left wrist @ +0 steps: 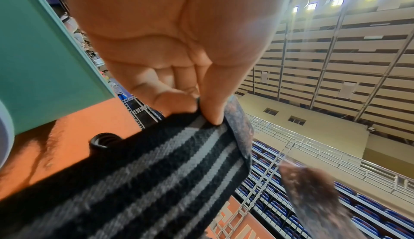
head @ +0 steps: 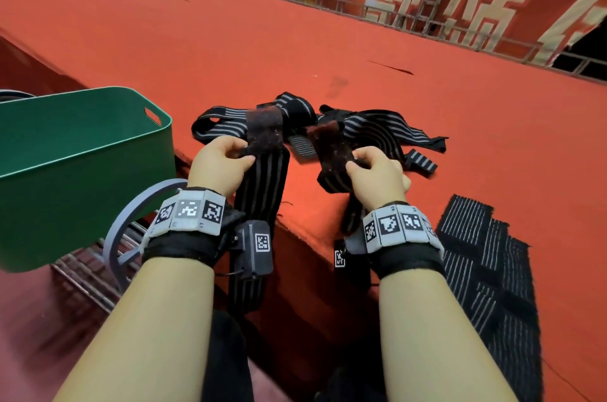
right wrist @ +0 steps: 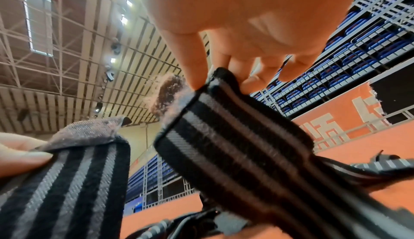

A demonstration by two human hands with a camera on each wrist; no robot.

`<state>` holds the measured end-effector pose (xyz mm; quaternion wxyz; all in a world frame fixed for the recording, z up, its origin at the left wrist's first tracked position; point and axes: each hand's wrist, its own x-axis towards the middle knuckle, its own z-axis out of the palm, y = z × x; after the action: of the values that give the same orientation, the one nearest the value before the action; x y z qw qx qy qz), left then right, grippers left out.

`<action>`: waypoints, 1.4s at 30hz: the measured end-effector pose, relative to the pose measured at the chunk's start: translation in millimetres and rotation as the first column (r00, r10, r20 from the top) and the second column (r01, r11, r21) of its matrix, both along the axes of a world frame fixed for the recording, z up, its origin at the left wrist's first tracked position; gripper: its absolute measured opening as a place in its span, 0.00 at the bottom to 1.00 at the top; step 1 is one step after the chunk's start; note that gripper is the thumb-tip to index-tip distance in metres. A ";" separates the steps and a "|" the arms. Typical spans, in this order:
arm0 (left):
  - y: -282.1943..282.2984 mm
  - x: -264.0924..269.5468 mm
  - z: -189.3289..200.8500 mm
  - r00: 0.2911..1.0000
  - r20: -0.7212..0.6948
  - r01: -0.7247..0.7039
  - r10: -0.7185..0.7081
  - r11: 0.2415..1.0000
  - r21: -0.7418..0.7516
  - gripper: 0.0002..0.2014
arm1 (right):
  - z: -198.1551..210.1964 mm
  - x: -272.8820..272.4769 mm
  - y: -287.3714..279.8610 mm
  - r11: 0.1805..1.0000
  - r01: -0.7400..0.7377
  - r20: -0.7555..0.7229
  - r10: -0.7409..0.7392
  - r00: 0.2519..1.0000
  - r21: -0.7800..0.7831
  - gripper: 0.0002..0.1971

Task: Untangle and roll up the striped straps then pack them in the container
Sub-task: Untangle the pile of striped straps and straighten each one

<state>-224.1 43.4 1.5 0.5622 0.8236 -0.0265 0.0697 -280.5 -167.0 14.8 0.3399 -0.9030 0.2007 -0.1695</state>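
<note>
Left hand (head: 219,162) pinches one strap end (head: 264,132); right hand (head: 377,176) pinches another (head: 331,152), likely to trace each out of the tangle (head: 354,129) just beyond. Green container (head: 98,152) waits left, near.

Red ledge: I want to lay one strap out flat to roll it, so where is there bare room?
Bare red ledge lies beyond the tangled straps, toward the railing, and between the green container and the tangle. It is crowded at the near edge, where left hand and right hand pinch strap ends.
</note>
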 end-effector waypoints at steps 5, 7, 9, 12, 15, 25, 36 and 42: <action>-6.4 -7.1 8.0 0.999 0.020 0.049 -0.048 0.996 -0.076 0.09 | 11.0 -9.2 6.0 0.958 -0.211 0.123 0.189 0.974 0.193 0.07; -8.6 -9.4 10.3 0.997 0.034 0.070 -0.067 0.994 -0.083 0.10 | 14.9 -14.8 8.9 0.904 -0.290 0.191 0.239 0.952 0.315 0.10; -10.5 -12.7 13.0 0.994 0.048 0.098 -0.094 0.992 -0.077 0.11 | 15.6 -17.9 10.7 0.893 -0.285 0.233 0.211 0.949 0.349 0.09; -10.8 -14.3 15.7 0.994 0.045 0.105 -0.100 0.987 -0.123 0.14 | 14.2 -17.9 7.5 0.991 -0.098 0.242 0.072 0.967 0.095 0.03; -12.0 -16.1 18.0 0.992 0.029 0.127 -0.123 0.975 -0.185 0.15 | 16.7 -18.4 8.9 0.991 -0.100 0.382 0.059 0.922 0.089 0.08; -31.8 -18.8 14.9 0.959 0.071 0.282 -0.273 0.927 -0.246 0.14 | 14.6 -10.3 56.9 0.819 -0.494 0.384 0.373 0.845 0.292 0.05; -28.8 -27.7 21.7 0.923 0.106 0.385 -0.371 0.887 -0.254 0.12 | 6.5 -5.5 41.0 0.900 -0.344 0.371 0.234 0.899 0.267 0.20; -28.9 -28.3 21.9 0.935 0.100 0.354 -0.341 0.917 -0.182 0.17 | 5.7 -3.4 40.1 0.885 -0.337 0.471 0.159 0.867 0.322 0.08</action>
<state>-252.3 14.4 23.4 0.6431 0.7434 -0.1840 -0.0016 -283.9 -126.9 20.5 0.5694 -0.7741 0.0299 -0.2752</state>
